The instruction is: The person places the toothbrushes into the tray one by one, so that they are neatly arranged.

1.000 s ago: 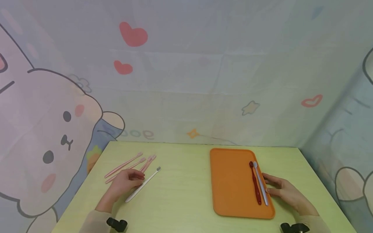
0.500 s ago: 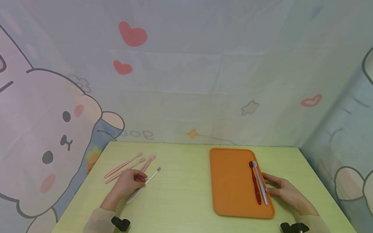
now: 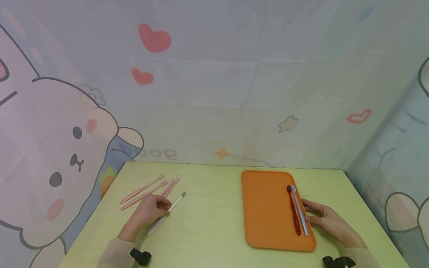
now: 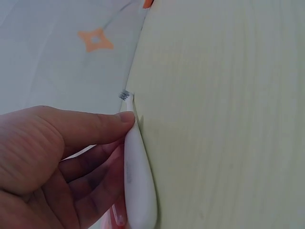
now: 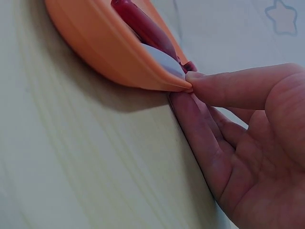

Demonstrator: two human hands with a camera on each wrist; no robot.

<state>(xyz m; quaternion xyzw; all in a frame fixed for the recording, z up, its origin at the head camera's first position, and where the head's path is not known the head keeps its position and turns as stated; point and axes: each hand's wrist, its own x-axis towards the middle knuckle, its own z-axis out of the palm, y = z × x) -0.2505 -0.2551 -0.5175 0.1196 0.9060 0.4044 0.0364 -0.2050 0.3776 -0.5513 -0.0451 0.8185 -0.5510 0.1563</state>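
Pickup stage, apparently: left hand (image 3: 148, 213) has fingers clamped on the white toothbrush (image 4: 139, 181), right hand (image 3: 333, 223) pinches the orange tray (image 3: 266, 212); a clean lift's called for.

A creased grey-blue backdrop (image 3: 218, 80) hangs behind the wood-grained yellow-green bench (image 3: 207, 219); a printed pinkish-white cartoon rabbit (image 3: 67, 115) looms left of the bench.

Head view: from above, looks fwd + down, wide; far enough for whole L grip (image 3: 151, 209), R grip (image 3: 330, 221), most of surface (image 3: 211, 227), back wall (image 3: 214, 93).
L wrist view: v. close, along white toothbrush (image 4: 139, 181) twd wall; rolled, wall at L.
R wrist view: v. close, at orange tray (image 5: 95, 52) rim; rolled, wall upper R.
Shared: head/L wrist, orange star (image 4: 95, 39); head/R wrist, outlined star (image 5: 282, 17).
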